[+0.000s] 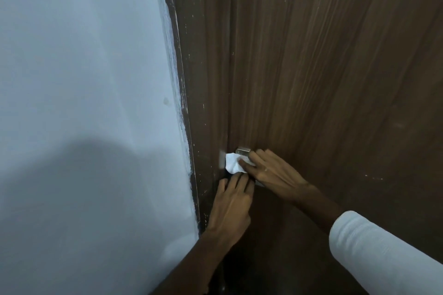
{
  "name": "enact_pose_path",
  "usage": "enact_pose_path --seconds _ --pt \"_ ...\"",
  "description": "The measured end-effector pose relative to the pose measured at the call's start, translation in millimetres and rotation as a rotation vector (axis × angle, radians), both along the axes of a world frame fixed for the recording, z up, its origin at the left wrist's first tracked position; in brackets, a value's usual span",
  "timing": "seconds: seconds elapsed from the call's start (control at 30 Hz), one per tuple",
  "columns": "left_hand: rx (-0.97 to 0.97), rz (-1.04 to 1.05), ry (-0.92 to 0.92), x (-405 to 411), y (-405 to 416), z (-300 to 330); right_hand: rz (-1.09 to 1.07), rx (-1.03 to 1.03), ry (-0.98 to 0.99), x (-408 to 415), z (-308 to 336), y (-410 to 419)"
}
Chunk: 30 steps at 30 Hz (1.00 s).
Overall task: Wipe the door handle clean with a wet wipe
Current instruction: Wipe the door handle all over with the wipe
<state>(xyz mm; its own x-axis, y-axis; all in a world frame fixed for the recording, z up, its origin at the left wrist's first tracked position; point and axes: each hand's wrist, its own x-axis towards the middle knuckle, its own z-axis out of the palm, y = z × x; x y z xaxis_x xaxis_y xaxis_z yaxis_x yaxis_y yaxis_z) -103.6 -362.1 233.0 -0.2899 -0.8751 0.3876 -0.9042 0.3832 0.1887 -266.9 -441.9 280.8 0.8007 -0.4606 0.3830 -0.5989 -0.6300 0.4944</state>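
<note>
At the door's latch edge, the right hand [271, 171] presses a crumpled wet wipe [233, 163] against the door handle [243, 151], fingers nearly flat, index fingertip pinning the cloth; a press more than a closed grasp. Only a small metal corner of the handle shows above the wipe; the rest sits under cloth and fingers. Left hand [231, 203] comes up from below, fingertips touching the wipe's lower edge, loosely spread, gripping nothing I can make out; probably steadying the handle or the cloth so it doesn't slip. White rolled sleeve [383, 254] on the right forearm. Dark wood-grain door [335, 67] beyond, scuffed frame [191, 127] beside it, pale wall [84, 67] at left. Wiping looks underway, coverage unclear.
</note>
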Motion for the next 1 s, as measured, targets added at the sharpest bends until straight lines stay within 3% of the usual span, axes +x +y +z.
enact_pose_path --seconds 0.1,0.27,0.47,0.57,0.63,0.73,0.87,1.0 --pt "-0.048 0.014 0.177 11.8 0.7 1.3 -0.037 0.185 -0.105 -5.4 -2.3 3.5" --pt "-0.026 0.246 0.542 4.0 -5.7 27.1 -0.1 0.439 -0.258 -9.1 -5.8 13.1" --pt "0.179 0.425 0.7 -18.1 -6.9 27.9 -0.057 0.593 -0.469 14.5 -4.1 25.6" --pt "0.203 0.499 0.645 -18.9 -0.7 17.9 -0.119 0.553 -0.435 26.8 -1.9 31.5" --pt "0.177 0.53 0.707 -22.2 2.2 17.3 -0.179 0.436 -0.36 36.7 -3.1 37.8" --pt "0.122 0.584 0.954 -27.4 -4.2 25.2 -0.206 0.28 -0.28 49.7 -10.8 41.6" --pt "0.269 0.534 1.307 -31.1 -18.0 18.4 -0.188 0.164 -0.283 42.0 -19.8 43.0" --pt "0.371 0.514 1.435 -26.6 -41.9 -4.7 -0.215 0.075 -0.208 19.7 -32.0 43.4"
